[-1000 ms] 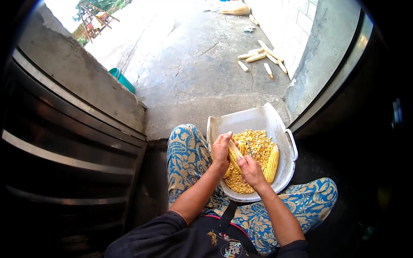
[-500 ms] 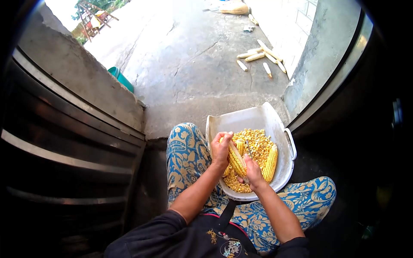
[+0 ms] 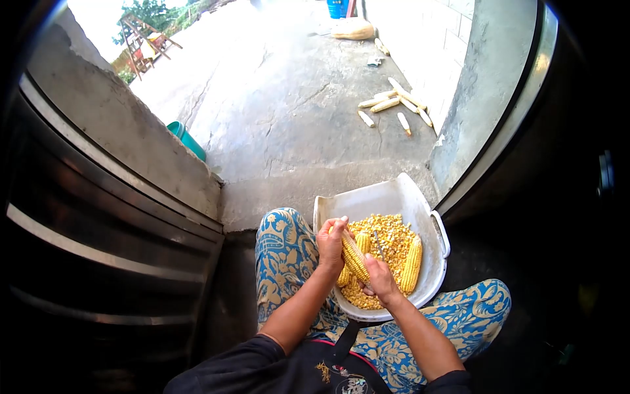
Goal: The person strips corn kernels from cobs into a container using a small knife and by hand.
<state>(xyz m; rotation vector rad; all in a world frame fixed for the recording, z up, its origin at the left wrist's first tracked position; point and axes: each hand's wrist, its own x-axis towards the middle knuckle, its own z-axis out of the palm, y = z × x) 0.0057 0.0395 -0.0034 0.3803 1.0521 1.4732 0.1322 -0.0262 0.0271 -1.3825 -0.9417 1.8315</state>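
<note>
My left hand [image 3: 330, 247] is closed around the upper end of a yellow ear of corn [image 3: 355, 258], which is tilted above a white tub [image 3: 412, 193]. One long strip of the ear looks pale, without kernels. My right hand [image 3: 383, 281] is closed at the ear's lower end, thumb on top and fingers partly hidden beneath. A thin metal rod [image 3: 379, 243] rises beside the right thumb; whether that hand grips it I cannot tell. Loose kernels [image 3: 392, 238] fill the tub's bottom, and another full ear [image 3: 411, 265] leans at its right side.
The tub sits between my knees in patterned trousers [image 3: 283, 246]. Beyond a concrete step [image 3: 315, 177], several pale cobs [image 3: 386, 104] lie on the ground. A large tan gourd-like object [image 3: 353, 29] is farther off. A green bucket [image 3: 187, 140] stands left, behind the wall.
The whole view has shifted, so the tub and hands appear slightly lower. My right hand has slid a little left along the ear's lower end. Both hands keep hold of it.
</note>
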